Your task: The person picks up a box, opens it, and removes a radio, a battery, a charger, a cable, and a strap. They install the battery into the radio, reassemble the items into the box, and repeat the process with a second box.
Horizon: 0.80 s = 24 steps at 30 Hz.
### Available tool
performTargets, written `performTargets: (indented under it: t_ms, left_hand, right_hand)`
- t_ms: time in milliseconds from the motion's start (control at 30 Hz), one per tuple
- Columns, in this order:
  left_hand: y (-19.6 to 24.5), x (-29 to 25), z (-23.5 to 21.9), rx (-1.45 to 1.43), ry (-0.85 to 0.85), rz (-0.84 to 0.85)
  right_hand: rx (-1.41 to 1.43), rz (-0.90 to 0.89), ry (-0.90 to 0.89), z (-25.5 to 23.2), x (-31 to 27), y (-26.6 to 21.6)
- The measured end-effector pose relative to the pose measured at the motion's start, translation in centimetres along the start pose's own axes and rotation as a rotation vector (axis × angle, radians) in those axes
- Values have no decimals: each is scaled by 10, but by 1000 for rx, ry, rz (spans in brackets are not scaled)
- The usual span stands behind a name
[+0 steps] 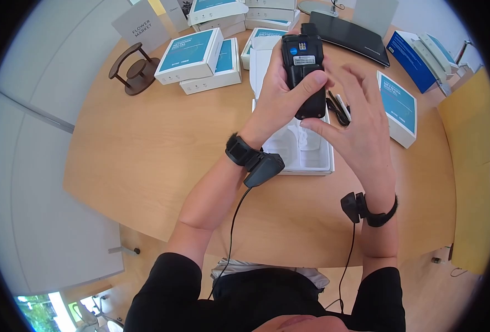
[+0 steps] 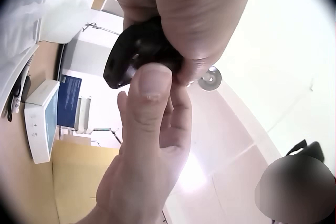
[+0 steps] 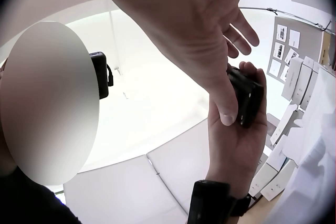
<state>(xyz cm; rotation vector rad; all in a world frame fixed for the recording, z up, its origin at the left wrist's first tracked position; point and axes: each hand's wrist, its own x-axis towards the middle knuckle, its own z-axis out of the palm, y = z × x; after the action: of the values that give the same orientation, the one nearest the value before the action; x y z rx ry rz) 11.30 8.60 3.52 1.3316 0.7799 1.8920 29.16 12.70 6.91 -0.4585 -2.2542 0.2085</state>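
A black two-way radio (image 1: 313, 102) stands out over the open white box (image 1: 325, 170), its back with a label and a blue sticker facing the head camera. My left hand (image 1: 278, 91) grips it from the left side, with the thumb across the lower part of the back. To the right, my right hand (image 1: 365, 124) is spread around the lower end, its thumb at the bottom edge and its fingers off to the side. In the right wrist view the radio (image 3: 247, 98) lies in the left palm, with the right thumb close against its edge.
Compartments of a white plastic tray (image 1: 281, 145) show inside the open box. Right of it lie a black cable and a pen (image 1: 343, 104). A closed teal-and-white box (image 1: 398, 108) sits farther right. Stacked boxes (image 1: 189, 52), a wooden stand (image 1: 136, 71) and a laptop (image 1: 347, 39) line the back.
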Motion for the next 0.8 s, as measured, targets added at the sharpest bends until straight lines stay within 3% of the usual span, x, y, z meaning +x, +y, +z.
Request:
performTargets:
  t_ms: [133, 333, 800]
  left_hand:
    - [6, -6, 7, -67, -87, -84]
    - [8, -11, 9, -107, -153, -141]
    - [11, -13, 16, -39, -122, -54]
  right_hand:
    - [273, 50, -6, 0, 5, -2]
    - [409, 98, -112, -4, 3, 0]
    - [321, -56, 63, 11, 3, 10]
